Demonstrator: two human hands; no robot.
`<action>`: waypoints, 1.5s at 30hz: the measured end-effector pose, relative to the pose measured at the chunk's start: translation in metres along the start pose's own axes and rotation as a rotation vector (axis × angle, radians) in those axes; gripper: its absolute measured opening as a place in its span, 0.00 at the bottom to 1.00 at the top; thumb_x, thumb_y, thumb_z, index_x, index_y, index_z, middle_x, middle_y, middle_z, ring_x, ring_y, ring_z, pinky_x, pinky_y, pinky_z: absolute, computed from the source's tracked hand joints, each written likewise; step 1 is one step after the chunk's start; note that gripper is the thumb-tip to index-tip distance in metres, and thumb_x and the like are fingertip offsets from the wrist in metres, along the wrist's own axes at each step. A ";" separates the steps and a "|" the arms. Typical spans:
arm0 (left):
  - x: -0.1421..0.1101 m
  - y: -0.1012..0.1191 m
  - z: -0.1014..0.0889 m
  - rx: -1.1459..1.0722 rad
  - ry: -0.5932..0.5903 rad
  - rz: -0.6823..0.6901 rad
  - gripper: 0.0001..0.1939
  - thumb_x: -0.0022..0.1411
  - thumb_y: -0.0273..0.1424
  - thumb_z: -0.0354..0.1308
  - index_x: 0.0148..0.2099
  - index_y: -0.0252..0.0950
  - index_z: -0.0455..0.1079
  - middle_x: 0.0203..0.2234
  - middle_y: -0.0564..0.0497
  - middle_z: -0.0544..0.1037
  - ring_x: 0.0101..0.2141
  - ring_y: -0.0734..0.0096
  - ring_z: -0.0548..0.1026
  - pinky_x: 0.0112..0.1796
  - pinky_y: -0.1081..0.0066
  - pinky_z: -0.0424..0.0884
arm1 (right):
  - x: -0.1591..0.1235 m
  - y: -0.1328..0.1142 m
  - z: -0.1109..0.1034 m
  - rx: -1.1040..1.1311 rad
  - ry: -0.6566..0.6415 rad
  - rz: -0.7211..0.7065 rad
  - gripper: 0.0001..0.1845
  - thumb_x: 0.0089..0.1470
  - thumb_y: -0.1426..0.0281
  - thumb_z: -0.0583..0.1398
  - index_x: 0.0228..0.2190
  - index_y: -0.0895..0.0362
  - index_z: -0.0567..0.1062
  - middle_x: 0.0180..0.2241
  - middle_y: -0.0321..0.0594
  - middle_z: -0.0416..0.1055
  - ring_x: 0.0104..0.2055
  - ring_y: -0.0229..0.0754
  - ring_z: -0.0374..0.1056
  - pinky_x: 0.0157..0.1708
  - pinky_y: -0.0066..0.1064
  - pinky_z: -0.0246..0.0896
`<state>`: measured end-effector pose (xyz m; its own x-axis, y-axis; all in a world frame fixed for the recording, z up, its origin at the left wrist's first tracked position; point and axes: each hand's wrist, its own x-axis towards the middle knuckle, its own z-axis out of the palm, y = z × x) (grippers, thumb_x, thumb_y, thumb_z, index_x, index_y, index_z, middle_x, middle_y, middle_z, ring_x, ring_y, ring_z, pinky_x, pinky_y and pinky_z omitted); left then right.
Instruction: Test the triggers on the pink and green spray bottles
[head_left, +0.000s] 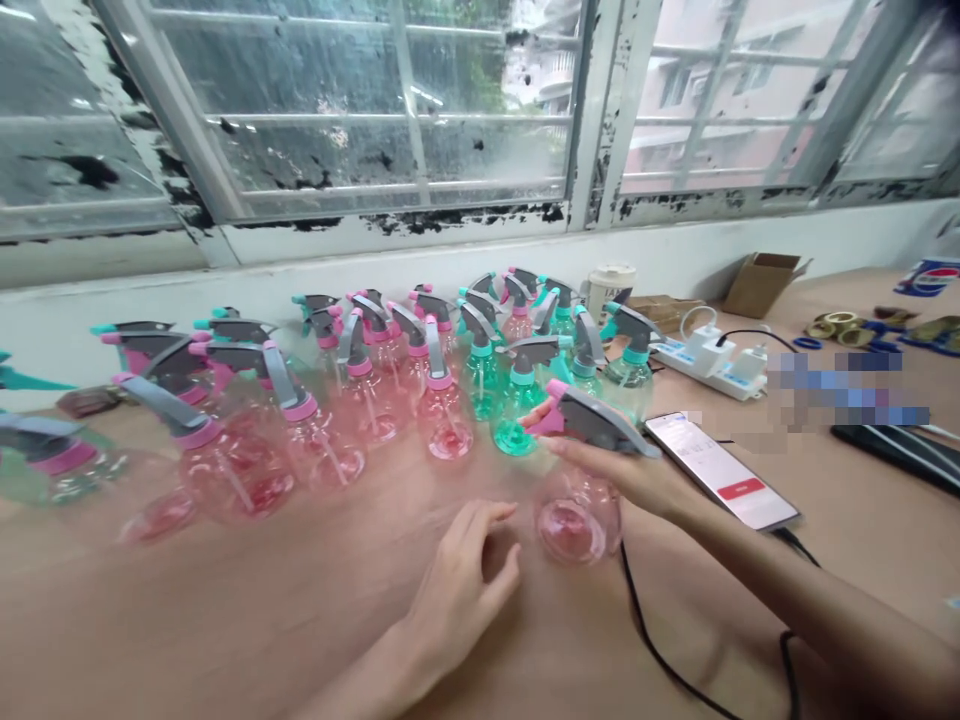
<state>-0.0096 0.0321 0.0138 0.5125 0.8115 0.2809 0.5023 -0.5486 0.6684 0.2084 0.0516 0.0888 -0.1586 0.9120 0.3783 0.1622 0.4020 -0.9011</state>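
My right hand [619, 470] is wrapped round the neck of a see-through pink spray bottle [576, 528] with a grey and pink trigger head. The bottle tilts over the wooden table, its round base turned partly towards me; whether it touches the table I cannot tell. Left of it, my left hand [459, 580] holds nothing, its fingers curved and the thumb apart. Just behind the held bottle stands a green spray bottle [517, 432]. Another pink spray bottle [446, 425] stands farther left, among several pink and green ones.
A phone [721, 470] with a lit screen lies at the right, near a white power strip [709, 365] with plugs. Black cable [649, 635] runs beside my right arm. Farther back are a paper cup [609, 290], a cardboard box [761, 283] and tape rolls [832, 325].
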 end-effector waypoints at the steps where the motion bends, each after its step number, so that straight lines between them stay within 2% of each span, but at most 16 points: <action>1: -0.001 0.001 0.001 0.012 0.012 0.018 0.13 0.62 0.26 0.53 0.49 0.39 0.65 0.41 0.47 0.75 0.41 0.63 0.75 0.43 0.62 0.72 | -0.001 0.000 -0.001 -0.009 0.011 0.003 0.19 0.55 0.64 0.63 0.49 0.49 0.72 0.43 0.39 0.76 0.47 0.45 0.72 0.51 0.40 0.67; 3: -0.003 0.003 0.004 0.051 0.026 0.083 0.11 0.61 0.24 0.52 0.46 0.38 0.66 0.35 0.48 0.74 0.37 0.65 0.75 0.38 0.65 0.72 | -0.003 -0.002 -0.002 -0.020 0.005 0.000 0.18 0.55 0.65 0.62 0.48 0.50 0.73 0.42 0.39 0.76 0.46 0.45 0.73 0.49 0.39 0.69; 7: -0.006 0.005 0.009 0.153 0.025 0.296 0.06 0.60 0.22 0.51 0.37 0.35 0.67 0.28 0.50 0.71 0.30 0.67 0.71 0.28 0.71 0.68 | -0.008 -0.011 0.000 -0.087 -0.022 -0.002 0.13 0.55 0.67 0.62 0.44 0.53 0.74 0.40 0.40 0.77 0.43 0.44 0.74 0.43 0.34 0.71; 11: -0.005 0.006 0.011 0.185 -0.010 0.437 0.05 0.60 0.22 0.52 0.32 0.35 0.67 0.24 0.51 0.70 0.26 0.69 0.67 0.25 0.72 0.64 | -0.010 -0.019 -0.002 -0.150 -0.001 0.023 0.11 0.54 0.66 0.62 0.41 0.53 0.74 0.39 0.39 0.77 0.35 0.41 0.74 0.34 0.30 0.71; 15: -0.002 0.005 0.009 0.168 -0.011 0.438 0.06 0.61 0.22 0.52 0.34 0.34 0.69 0.24 0.51 0.70 0.26 0.69 0.67 0.25 0.71 0.65 | -0.013 -0.014 -0.007 -0.185 -0.003 0.044 0.11 0.54 0.65 0.62 0.40 0.53 0.75 0.34 0.36 0.75 0.26 0.37 0.69 0.28 0.30 0.69; 21: -0.002 0.001 0.008 0.163 -0.004 0.455 0.06 0.60 0.22 0.53 0.34 0.34 0.70 0.23 0.51 0.70 0.26 0.69 0.67 0.24 0.72 0.64 | -0.015 -0.003 -0.008 -0.169 0.012 0.008 0.12 0.52 0.61 0.63 0.39 0.50 0.74 0.31 0.35 0.73 0.25 0.37 0.66 0.27 0.29 0.67; 25: -0.002 0.001 0.008 0.161 -0.015 0.457 0.06 0.61 0.22 0.53 0.32 0.34 0.69 0.23 0.51 0.70 0.25 0.69 0.66 0.24 0.72 0.64 | -0.014 -0.009 -0.005 -0.167 0.031 0.011 0.08 0.54 0.61 0.62 0.31 0.52 0.72 0.25 0.33 0.68 0.22 0.35 0.61 0.24 0.28 0.62; 28: -0.001 0.003 0.007 0.164 -0.012 0.454 0.06 0.61 0.22 0.53 0.32 0.35 0.68 0.23 0.52 0.69 0.25 0.70 0.66 0.24 0.72 0.64 | -0.012 -0.016 -0.004 -0.242 0.048 0.007 0.11 0.56 0.62 0.60 0.26 0.54 0.69 0.21 0.31 0.61 0.22 0.35 0.59 0.22 0.27 0.58; 31: -0.001 0.003 0.006 0.169 -0.015 0.456 0.08 0.61 0.22 0.53 0.29 0.35 0.65 0.22 0.52 0.69 0.24 0.71 0.66 0.23 0.73 0.62 | -0.011 -0.018 -0.004 -0.257 0.043 0.015 0.12 0.57 0.63 0.59 0.25 0.55 0.69 0.20 0.31 0.60 0.22 0.34 0.59 0.23 0.27 0.58; 33: -0.002 0.003 0.006 0.173 -0.022 0.457 0.08 0.61 0.22 0.53 0.28 0.35 0.64 0.23 0.52 0.69 0.24 0.71 0.66 0.23 0.73 0.62 | -0.011 -0.017 -0.002 -0.207 0.037 0.016 0.10 0.56 0.63 0.60 0.26 0.54 0.71 0.23 0.32 0.65 0.25 0.36 0.64 0.26 0.28 0.62; 35: -0.003 0.003 0.005 0.175 -0.031 0.454 0.08 0.61 0.23 0.53 0.29 0.35 0.64 0.23 0.52 0.70 0.25 0.71 0.67 0.24 0.72 0.63 | -0.012 -0.013 0.000 -0.123 0.046 0.033 0.07 0.55 0.63 0.62 0.33 0.53 0.73 0.30 0.35 0.72 0.31 0.39 0.69 0.31 0.29 0.67; 37: -0.003 0.002 0.005 0.172 -0.038 0.450 0.07 0.61 0.22 0.52 0.30 0.35 0.66 0.23 0.52 0.70 0.25 0.70 0.67 0.25 0.72 0.64 | -0.014 -0.009 0.004 -0.043 0.062 0.062 0.11 0.54 0.62 0.62 0.40 0.51 0.74 0.39 0.38 0.75 0.38 0.42 0.73 0.38 0.31 0.70; 39: -0.002 0.002 0.005 0.161 -0.040 0.444 0.07 0.62 0.22 0.51 0.31 0.35 0.67 0.23 0.52 0.70 0.24 0.70 0.68 0.24 0.73 0.64 | -0.015 -0.006 0.007 0.021 0.082 0.076 0.15 0.54 0.62 0.63 0.44 0.51 0.74 0.42 0.40 0.75 0.43 0.44 0.73 0.42 0.33 0.70; 41: -0.001 0.001 0.006 0.150 -0.043 0.434 0.08 0.62 0.22 0.51 0.32 0.35 0.67 0.23 0.52 0.70 0.24 0.71 0.68 0.24 0.73 0.64 | -0.015 -0.004 0.009 0.041 0.100 0.073 0.17 0.54 0.62 0.63 0.46 0.51 0.74 0.40 0.41 0.76 0.44 0.46 0.73 0.44 0.34 0.71; 45: -0.002 -0.002 0.008 0.148 -0.036 0.421 0.09 0.62 0.22 0.50 0.29 0.36 0.65 0.23 0.52 0.70 0.23 0.72 0.67 0.23 0.73 0.63 | -0.015 -0.004 0.009 -0.043 0.097 0.100 0.17 0.56 0.61 0.62 0.47 0.52 0.74 0.30 0.36 0.74 0.31 0.41 0.72 0.36 0.33 0.72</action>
<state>-0.0064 0.0299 0.0062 0.7160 0.5056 0.4814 0.3380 -0.8544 0.3946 0.2013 0.0351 0.0848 -0.0447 0.9504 0.3078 0.2140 0.3100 -0.9263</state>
